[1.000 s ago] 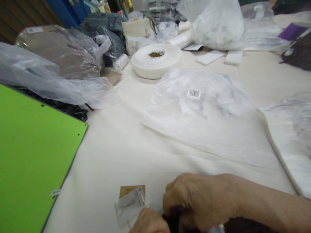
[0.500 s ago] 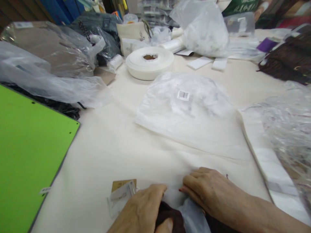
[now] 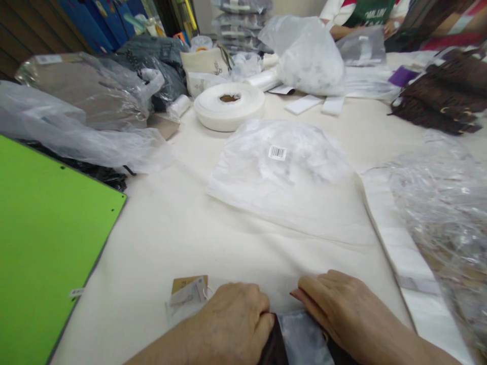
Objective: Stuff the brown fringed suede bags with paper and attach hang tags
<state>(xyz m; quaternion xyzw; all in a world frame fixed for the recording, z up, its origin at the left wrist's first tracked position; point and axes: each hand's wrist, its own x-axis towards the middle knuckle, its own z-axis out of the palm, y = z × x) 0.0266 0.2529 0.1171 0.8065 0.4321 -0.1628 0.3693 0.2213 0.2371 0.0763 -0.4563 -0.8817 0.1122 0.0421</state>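
Observation:
At the bottom edge, a dark brown bag (image 3: 274, 344) is only partly in view, with greyish clear plastic (image 3: 302, 337) showing between its two sides. My left hand (image 3: 238, 317) is closed over the bag's left side, fingers curled and thumb pressed in. On the other side my right hand (image 3: 335, 309) is closed with bent fingers at the bag's right edge, beside the plastic; its fingertips are partly hidden. Left of my left hand, a tan card tag (image 3: 190, 282) and a clear sachet (image 3: 186, 301) with a white string lie on the white table (image 3: 152, 243).
Ahead lies a flat translucent bag (image 3: 281, 182) with a barcode label. Behind it is a white tape roll (image 3: 229, 109). A green board (image 3: 49, 243) borders the left; crumpled plastic (image 3: 445, 203) and brown bags (image 3: 437, 96) lie right. Another person (image 3: 365, 17) stands at the far side.
My left hand has turned over the bag's edge, its thumb now pressed against the side. My right hand sits slightly farther right and lower. The view has tilted up, showing more of the other person.

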